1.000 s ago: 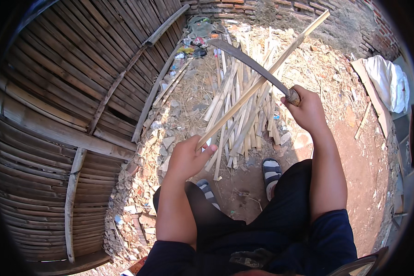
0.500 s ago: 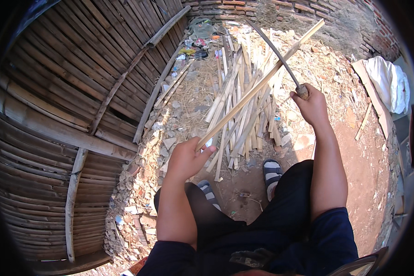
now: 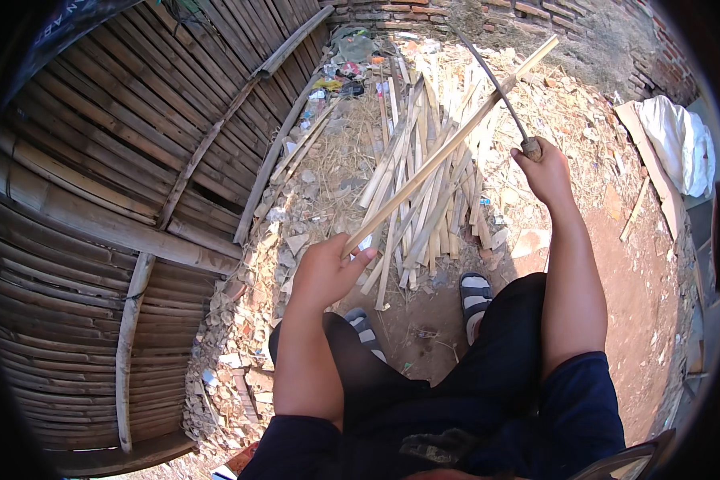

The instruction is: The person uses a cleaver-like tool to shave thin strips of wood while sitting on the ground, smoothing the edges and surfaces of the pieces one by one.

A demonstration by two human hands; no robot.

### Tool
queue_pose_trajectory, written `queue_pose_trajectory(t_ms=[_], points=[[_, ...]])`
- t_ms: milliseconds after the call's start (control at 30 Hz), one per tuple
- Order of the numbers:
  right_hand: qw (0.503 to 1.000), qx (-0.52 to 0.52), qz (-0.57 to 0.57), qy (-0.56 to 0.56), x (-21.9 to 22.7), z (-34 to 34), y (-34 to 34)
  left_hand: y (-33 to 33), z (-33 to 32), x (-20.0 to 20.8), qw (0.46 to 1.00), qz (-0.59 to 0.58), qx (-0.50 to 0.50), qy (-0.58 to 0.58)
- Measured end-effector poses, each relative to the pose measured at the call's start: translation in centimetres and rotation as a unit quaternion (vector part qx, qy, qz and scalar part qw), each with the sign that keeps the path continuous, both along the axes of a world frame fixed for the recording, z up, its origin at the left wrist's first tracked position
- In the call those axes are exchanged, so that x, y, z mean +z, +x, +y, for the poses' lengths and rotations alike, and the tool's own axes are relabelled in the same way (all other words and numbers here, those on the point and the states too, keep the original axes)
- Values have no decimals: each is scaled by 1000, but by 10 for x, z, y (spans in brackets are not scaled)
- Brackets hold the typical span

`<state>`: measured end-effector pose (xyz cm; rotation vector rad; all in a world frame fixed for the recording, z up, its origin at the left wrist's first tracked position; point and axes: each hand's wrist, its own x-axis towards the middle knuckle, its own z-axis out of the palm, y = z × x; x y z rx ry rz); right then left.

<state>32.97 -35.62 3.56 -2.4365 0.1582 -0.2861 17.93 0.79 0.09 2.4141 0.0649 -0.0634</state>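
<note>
My left hand (image 3: 328, 274) is closed around the near end of a long bamboo strip (image 3: 436, 166), which slants up and away to the right. In my right hand (image 3: 547, 174) is the short wooden handle of a machete (image 3: 516, 118), its long, thin, slightly curved dark blade pointing away and a little left. The blade crosses the strip near its far end; whether they touch I cannot tell. Beneath them, a loose pile of pale bamboo strips (image 3: 434, 234) lies on the ground in front of my feet.
A bamboo slat wall (image 3: 80, 152) rises on the left, with broken rubble (image 3: 224, 356) along its foot. At the back stands a brick wall (image 3: 408, 14), with scattered litter (image 3: 348, 70) before it. A white sack (image 3: 676, 148) and a brown board (image 3: 648, 164) are at the right.
The machete's handle and my right hand have shifted slightly right, and the blade has turned a little against the strip. My left hand keeps its hold, nearly unmoved.
</note>
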Motion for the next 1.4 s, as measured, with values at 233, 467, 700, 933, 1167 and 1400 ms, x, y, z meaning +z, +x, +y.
queue_pose_trajectory(t_ms=[233, 467, 700, 933, 1167, 1400], points=[[978, 198, -1, -67, 4, 28, -27, 2, -1, -11, 999, -21, -2, -39], [962, 272, -4, -29, -15, 20, -11, -3, -2, -1, 999, 9, 15, -37], [999, 43, -5, 16, -5, 7, -7, 2, 0, -9, 1000, -7, 8, -2], [935, 304, -63, -174, 4, 39, -37, 1, -2, -16, 998, -35, 6, -46], [998, 59, -2, 3, 3, 6, -3, 0, 3, -6, 999, -36, 5, -13], [989, 145, 5, -40, 6, 20, -23, 2, -2, -11, 999, -32, 6, -29]])
